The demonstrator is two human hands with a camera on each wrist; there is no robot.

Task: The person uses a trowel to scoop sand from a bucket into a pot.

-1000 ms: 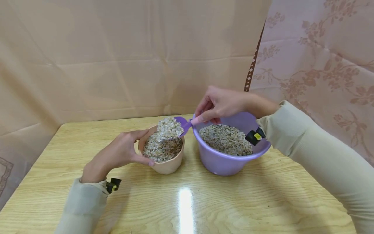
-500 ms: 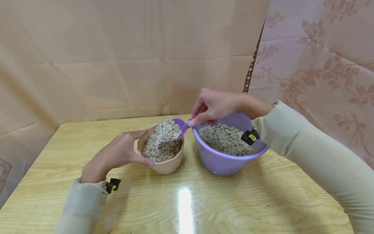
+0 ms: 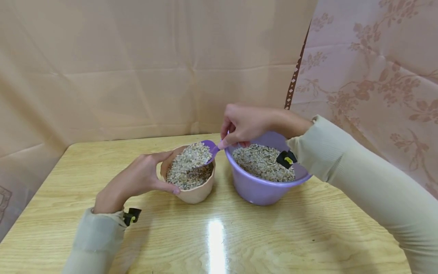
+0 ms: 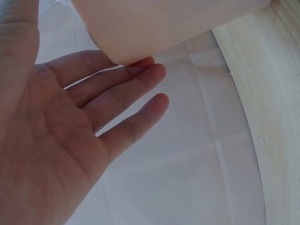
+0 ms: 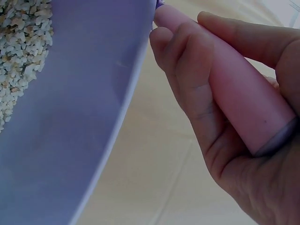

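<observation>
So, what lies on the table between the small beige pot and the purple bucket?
Nothing: in the head view, only bare wooden table separates the small beige pot from the purple plastic bucket.

A peach-tan bowl and a lilac basin both hold speckled beige-grey grit. The scoop is purple with a pink handle. The desk is pale yellow woodgrain; the right backdrop is pink floral.
</observation>
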